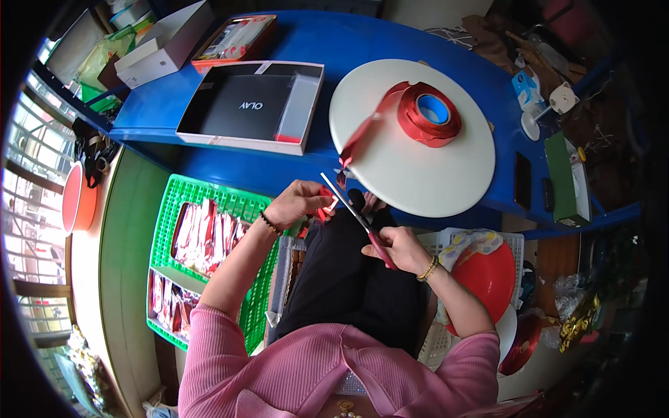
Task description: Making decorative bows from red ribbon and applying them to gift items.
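My left hand [296, 205] pinches a short bunch of shiny red ribbon [325, 204] between thumb and fingers. My right hand [403, 248] grips a pair of scissors [357, 214] by its dark red handles, with the blades pointing up and left beside the ribbon in my left hand. A large roll of red ribbon [449, 127] with a blue core lies on a round white board [418, 184]. Its loose strip [360, 139] trails left across the board and hangs over the near edge, close above the scissor tips. Whether the blades touch any ribbon, I cannot tell.
A green basket [259, 202] on my left holds trays of cut red strips [198, 240]. On the blue table [362, 42] lie an open box [244, 104], a phone [522, 180] and a green box [559, 177]. At my right stands a white crate [514, 245] with a red round thing [488, 279].
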Motion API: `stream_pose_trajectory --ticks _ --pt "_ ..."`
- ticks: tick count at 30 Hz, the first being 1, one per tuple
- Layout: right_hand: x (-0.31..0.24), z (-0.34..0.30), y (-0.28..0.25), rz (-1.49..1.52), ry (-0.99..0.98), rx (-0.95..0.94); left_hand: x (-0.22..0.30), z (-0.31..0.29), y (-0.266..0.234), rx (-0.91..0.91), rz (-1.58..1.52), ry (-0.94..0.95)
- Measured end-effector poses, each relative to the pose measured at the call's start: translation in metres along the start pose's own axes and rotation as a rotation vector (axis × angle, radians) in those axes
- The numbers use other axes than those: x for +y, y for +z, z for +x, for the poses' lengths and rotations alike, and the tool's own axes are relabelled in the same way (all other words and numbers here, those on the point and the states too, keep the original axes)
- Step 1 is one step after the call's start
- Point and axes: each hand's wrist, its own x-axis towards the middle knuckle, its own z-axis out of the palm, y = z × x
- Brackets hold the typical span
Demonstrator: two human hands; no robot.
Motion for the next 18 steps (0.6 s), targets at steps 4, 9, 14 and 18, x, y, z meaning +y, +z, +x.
stream_pose_trajectory --ticks 4,9,14,18 --pt "-0.014 0.009 -0.032 0.045 -0.147 0.360 0.001 -0.006 0.005 0.161 -0.003 0.014" --pt "-0.018 0.049 -0.113 -0.236 -0.106 0.798 -0.019 -0.014 0.007 0.515 0.277 0.264" --pt "-0.004 0.078 -0.158 -0.586 -0.065 0.969 -0.001 -0.030 0.029 0.714 0.743 0.601" --pt "0.001 0.083 -0.153 -0.701 -0.081 0.954 0.016 -0.047 0.037 0.684 0.589 0.638"
